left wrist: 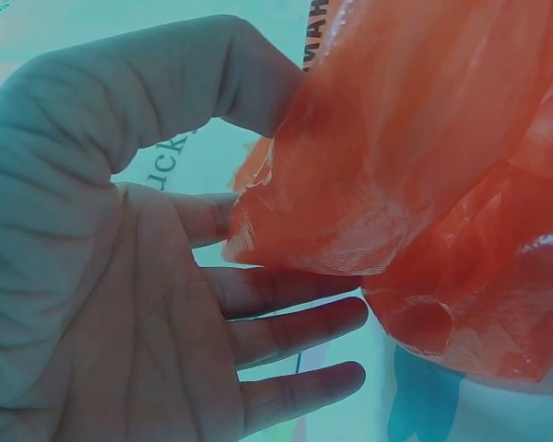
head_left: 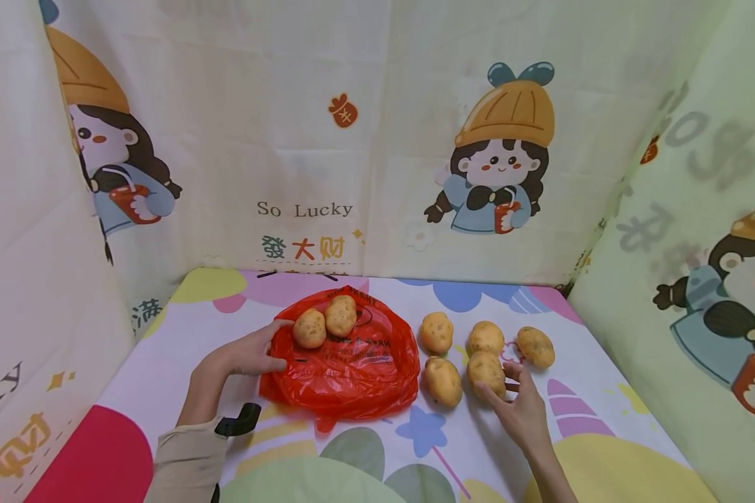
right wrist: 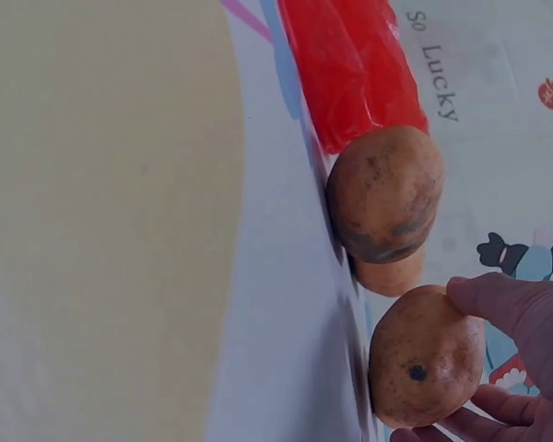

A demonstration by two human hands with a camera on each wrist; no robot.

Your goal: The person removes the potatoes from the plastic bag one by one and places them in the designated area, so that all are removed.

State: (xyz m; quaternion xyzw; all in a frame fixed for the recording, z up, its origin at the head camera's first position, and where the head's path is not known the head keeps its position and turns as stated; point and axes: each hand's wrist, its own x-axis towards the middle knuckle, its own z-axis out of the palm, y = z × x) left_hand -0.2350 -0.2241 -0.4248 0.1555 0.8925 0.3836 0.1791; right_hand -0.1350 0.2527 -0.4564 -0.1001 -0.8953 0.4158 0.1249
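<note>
A red plastic bag (head_left: 346, 381) lies spread on the table with its mouth turned up, and two potatoes (head_left: 310, 328) sit at its far left part. At the bag's left edge, my left hand (head_left: 248, 353) pinches the red film between thumb and index finger; in the left wrist view the other fingers (left wrist: 300, 331) stretch out below the film. My right hand (head_left: 525, 409) holds a potato (head_left: 486, 375) with the thumb on the near side and fingers round its right. The right wrist view shows this potato (right wrist: 427, 359) with a dark spot, close to the tabletop.
Right of the bag stand more potatoes: one at the back (head_left: 437, 332), one in front of it (head_left: 443, 382), one behind the held potato (head_left: 486, 338), one at far right (head_left: 535, 347). Printed cloth walls (head_left: 390, 140) enclose the patterned table (head_left: 409, 475) on three sides.
</note>
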